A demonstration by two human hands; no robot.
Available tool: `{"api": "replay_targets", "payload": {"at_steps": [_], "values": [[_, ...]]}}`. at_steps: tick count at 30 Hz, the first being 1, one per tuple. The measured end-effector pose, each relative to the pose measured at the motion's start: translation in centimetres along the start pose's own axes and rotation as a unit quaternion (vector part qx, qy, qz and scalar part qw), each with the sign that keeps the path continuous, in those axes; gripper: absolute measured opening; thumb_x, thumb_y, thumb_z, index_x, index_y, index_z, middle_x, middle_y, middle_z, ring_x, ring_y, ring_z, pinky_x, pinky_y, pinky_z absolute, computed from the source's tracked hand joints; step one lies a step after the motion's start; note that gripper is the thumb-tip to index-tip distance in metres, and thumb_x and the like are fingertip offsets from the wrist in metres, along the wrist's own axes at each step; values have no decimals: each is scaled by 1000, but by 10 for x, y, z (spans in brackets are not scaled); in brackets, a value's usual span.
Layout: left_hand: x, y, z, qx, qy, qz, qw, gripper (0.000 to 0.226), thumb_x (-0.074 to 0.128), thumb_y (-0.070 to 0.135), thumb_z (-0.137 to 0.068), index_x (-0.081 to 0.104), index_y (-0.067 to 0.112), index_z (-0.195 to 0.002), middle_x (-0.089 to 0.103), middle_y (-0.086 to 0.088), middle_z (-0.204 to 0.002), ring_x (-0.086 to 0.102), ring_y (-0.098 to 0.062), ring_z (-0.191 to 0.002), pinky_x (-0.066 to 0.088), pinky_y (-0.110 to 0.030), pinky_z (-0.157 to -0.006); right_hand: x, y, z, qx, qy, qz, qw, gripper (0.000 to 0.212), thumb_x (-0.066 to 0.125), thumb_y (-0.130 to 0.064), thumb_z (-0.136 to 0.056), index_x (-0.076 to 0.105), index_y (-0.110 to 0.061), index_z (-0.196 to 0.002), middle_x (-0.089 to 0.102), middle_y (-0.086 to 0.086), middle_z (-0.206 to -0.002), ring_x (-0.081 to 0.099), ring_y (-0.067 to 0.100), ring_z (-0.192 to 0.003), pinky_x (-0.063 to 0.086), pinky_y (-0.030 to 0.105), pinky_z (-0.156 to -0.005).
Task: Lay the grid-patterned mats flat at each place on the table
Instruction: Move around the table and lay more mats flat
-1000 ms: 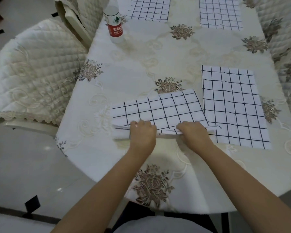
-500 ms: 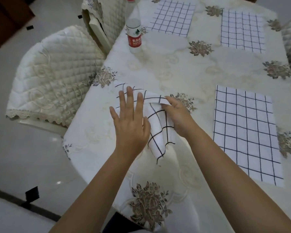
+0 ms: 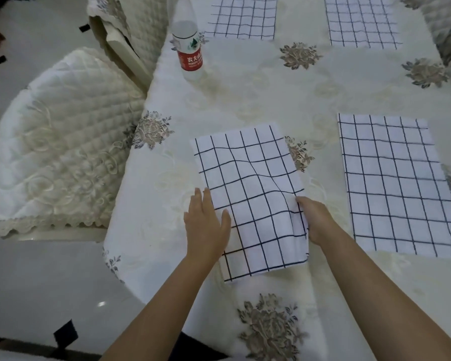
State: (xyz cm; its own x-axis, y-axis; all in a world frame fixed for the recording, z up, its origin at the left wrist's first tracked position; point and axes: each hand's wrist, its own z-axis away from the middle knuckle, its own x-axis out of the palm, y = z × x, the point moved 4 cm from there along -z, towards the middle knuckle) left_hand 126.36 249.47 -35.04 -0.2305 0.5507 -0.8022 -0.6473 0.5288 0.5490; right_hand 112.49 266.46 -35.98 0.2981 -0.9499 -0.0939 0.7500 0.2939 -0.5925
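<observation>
**Near mat down, ripple at the right edge**

Closest in, the left hand (image 3: 206, 225) lies flat along the left edge of the near mat (image 3: 248, 183). Its fingers are straight and pressed together, and the thumb is spread out onto the grid.

Across from it, the right hand (image 3: 313, 220) grips the mat's right edge, fingers curled into the fabric with the tips hidden. The cloth bunches right there, and a crease runs up toward the middle.

The mat sits slightly skewed at the near-left place on the table (image 3: 245, 95). To its right, clear of it, the second mat (image 3: 396, 183) lies flat.

A quilted chair (image 3: 63, 142) stands beside the table's left edge. Further back, a bottle (image 3: 189, 45) stands upright near that edge. At the far end lie the far-left mat (image 3: 242, 16) and the far-right mat (image 3: 359, 19), both cut off by the frame.
</observation>
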Motion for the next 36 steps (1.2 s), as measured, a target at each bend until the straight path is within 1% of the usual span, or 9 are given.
{"api": "replay_targets", "payload": {"at_steps": [4,9,14,17,19,22,25,31,36], "values": [[-5,-19,-20,33,-62,-66,995,62,32,36,-98,4,14,-148,-3,-5,-157,-7,-21,-144,-1,-44,-115,16,13,8,-1,29,13,999,24,46,-11,-92,63,4,-99,62,13,-75,57,26,-62,48,28,-57],[-16,-42,-53,60,-98,-117,986,60,30,37,-98,9,12,-148,0,-5,-157,-6,-23,-144,2,-51,-113,52,10,8,-7,35,-54,998,18,50,-12,-90,61,-1,-100,65,18,-98,59,26,-71,49,34,-69],[-24,-50,-85,106,-117,-120,980,57,31,34,-98,12,13,-148,0,0,-157,-8,-19,-144,0,-53,-112,72,1,2,-24,31,-136,990,16,52,-16,-91,60,-4,-99,64,14,-90,61,28,-77,50,37,-73],[-24,-49,-103,125,-131,-141,973,57,28,36,-99,10,15,-148,-5,2,-157,-11,-17,-143,-2,-55,-111,66,-5,0,-34,48,-50,997,16,52,-19,-90,61,-6,-88,62,13,-79,59,27,-70,49,34,-68],[-23,-47,-113,142,-133,-170,966,57,26,36,-99,6,17,-149,-8,4,-157,-12,-17,-143,-2,-57,-111,60,-9,0,-68,60,64,994,20,52,-20,-89,50,-10,-73,51,10,-69,49,22,-61,36,27,-56],[-25,-47,-127,163,-138,-199,957,56,24,35,-99,3,20,-149,-11,5,-157,-14,-17,-143,-1,-57,-111,47,-12,2,-135,103,171,971,41,57,-16,-87,30,-16,-56,28,1,-55,27,16,-50,18,29,-50],[-30,-47,-138,181,-132,-200,954,55,24,33,-99,4,21,-149,-11,3,-157,-13,-17,-143,-1,-57,-112,40,-10,1,-161,126,253,946,46,57,-14,-88,24,-16,-55,23,2,-55,23,16,-50,15,29,-49],[-43,-45,-139,137,-99,-95,981,56,28,34,-99,7,21,-149,-8,-11,-156,-12,-26,-143,0,-53,-113,46,-2,3,-158,145,217,952,45,52,-13,-91,27,-15,-54,28,1,-55,25,14,-51,17,28,-49],[-37,-49,-116,166,-108,-103,975,56,34,33,-98,13,21,-148,-3,-11,-157,-9,-27,-143,2,-54,-112,41,24,6,-157,188,157,957,38,47,-15,-92,28,-14,-60,31,2,-62,27,15,-55,20,28,-52]]}}
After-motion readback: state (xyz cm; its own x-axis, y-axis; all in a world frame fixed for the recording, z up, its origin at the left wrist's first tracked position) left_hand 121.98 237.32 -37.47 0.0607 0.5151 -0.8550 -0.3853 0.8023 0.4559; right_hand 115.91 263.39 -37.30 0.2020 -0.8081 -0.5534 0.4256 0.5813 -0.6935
